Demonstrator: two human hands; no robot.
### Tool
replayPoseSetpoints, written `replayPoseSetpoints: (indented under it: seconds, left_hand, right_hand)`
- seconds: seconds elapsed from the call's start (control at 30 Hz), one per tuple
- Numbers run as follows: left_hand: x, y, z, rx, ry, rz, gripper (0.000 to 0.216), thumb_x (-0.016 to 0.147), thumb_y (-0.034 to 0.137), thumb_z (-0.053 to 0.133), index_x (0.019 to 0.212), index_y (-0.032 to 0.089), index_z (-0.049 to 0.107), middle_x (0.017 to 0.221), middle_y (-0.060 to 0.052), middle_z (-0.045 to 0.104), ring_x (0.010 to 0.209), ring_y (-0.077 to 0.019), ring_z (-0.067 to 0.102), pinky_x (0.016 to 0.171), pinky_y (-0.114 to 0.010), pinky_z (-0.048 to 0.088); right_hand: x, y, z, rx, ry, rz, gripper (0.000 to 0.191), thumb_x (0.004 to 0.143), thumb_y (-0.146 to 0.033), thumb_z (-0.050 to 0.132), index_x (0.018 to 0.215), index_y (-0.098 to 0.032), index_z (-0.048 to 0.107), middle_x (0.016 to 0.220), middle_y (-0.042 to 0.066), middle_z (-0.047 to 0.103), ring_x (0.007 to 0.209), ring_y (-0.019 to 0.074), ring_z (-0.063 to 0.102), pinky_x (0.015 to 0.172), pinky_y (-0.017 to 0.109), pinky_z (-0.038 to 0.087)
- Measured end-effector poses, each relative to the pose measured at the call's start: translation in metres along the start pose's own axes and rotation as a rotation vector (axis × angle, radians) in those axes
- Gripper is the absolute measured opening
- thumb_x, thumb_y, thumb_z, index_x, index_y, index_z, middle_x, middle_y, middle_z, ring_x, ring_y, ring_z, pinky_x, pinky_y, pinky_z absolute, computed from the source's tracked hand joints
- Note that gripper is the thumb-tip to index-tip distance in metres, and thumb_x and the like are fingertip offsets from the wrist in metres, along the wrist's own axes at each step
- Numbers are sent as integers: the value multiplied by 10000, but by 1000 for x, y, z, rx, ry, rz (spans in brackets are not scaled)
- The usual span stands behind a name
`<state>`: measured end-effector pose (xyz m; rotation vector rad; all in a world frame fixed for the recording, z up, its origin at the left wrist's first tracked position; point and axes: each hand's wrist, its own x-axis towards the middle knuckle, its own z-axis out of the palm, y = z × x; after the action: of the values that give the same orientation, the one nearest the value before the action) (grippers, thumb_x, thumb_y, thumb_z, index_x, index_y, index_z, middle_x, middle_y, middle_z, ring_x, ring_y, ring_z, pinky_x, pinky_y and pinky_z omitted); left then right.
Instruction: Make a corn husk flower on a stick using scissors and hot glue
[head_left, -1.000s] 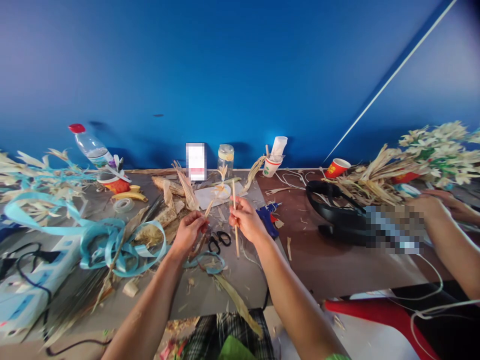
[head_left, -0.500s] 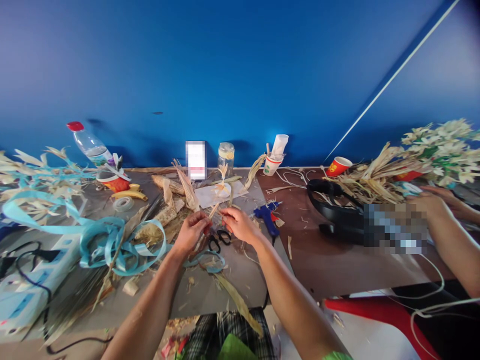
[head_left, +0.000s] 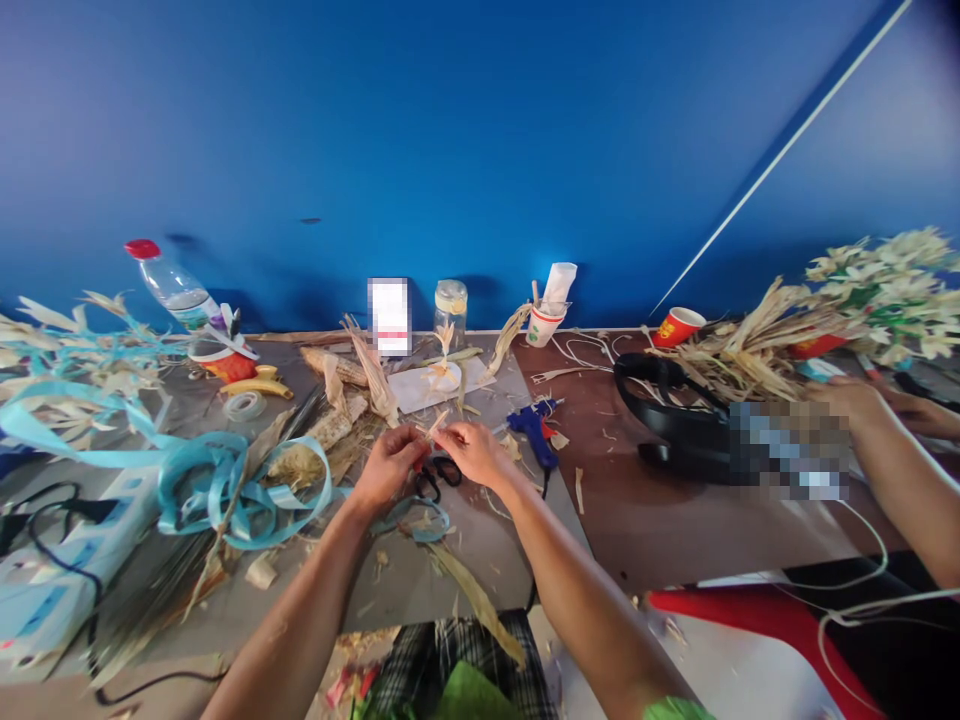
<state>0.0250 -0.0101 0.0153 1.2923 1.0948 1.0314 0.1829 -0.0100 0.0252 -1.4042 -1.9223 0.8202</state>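
My left hand point(head_left: 390, 464) is closed in a pinch on a small pale strip of corn husk point(head_left: 436, 425) above the table. Fingers bent, my right hand point(head_left: 474, 450) grips the other side of the same strip, so the two hands almost meet. Black-handled scissors point(head_left: 448, 470) lie just beneath them, partly hidden. Beyond my fingers, a small husk flower point(head_left: 444, 352) stands upright on a white round piece. A blue glue gun point(head_left: 535, 432) rests on the table to the right of my right hand.
Blue ribbon point(head_left: 202, 475) lies tangled on the left beside a white power strip point(head_left: 75, 570). Dried corn cobs point(head_left: 341, 368), a jar point(head_left: 451, 305) and a paper cup point(head_left: 545, 327) stand or lie behind. To the right are a black headset-like device point(head_left: 675, 440) and another person's arm point(head_left: 892, 465).
My hands have drawn closer together around the husk strip, and less of it shows between them. The view has shifted slightly.
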Motion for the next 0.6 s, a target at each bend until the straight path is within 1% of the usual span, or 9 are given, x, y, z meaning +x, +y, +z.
replayPoseSetpoints:
  seconds: [0.1,0.17,0.27,0.4,0.5,0.6]
  left_hand:
    - [-1,-1,0,9,-18,9,219,688,317,636,564,150,568,491,17,497,483,-93,422,495,-213,332]
    - [-2,-1,0,-18,-53,9,223,697,335,634,590,151,569,505,19,495,480,-90,416,484,-213,327]
    - [-6,1,-1,-57,-137,36,227,729,361,616,642,154,575,528,17,491,480,-89,412,484,-217,335]
    - [-8,4,-3,-38,-222,127,220,754,350,603,656,158,557,556,11,485,504,-94,416,506,-224,347]
    - [-8,4,-5,24,-232,199,186,767,314,589,664,161,563,607,-6,508,550,-106,434,544,-233,361]
    - [-6,4,-8,146,-183,293,125,768,261,576,697,162,603,672,-28,538,621,-127,464,617,-253,382]
  right_hand:
    - [0,-1,-1,4,-42,24,415,881,-405,422,585,-163,582,531,-6,537,536,102,484,532,207,300]
    - [-1,-3,-4,29,-92,68,430,877,-403,416,550,-163,559,483,-22,496,496,93,466,516,206,289]
    - [-2,-5,-7,94,-156,121,460,869,-432,404,522,-161,540,428,-37,430,433,82,416,484,215,260]
    - [-5,-8,-11,180,-205,97,513,866,-479,381,481,-161,498,400,-44,381,405,72,368,472,225,246]
    - [-6,-8,-13,231,-238,81,527,858,-508,385,466,-163,463,411,-45,382,413,68,369,475,225,249]
    - [-7,-7,-16,253,-244,99,540,858,-522,378,457,-167,448,403,-47,367,409,69,357,479,233,247]
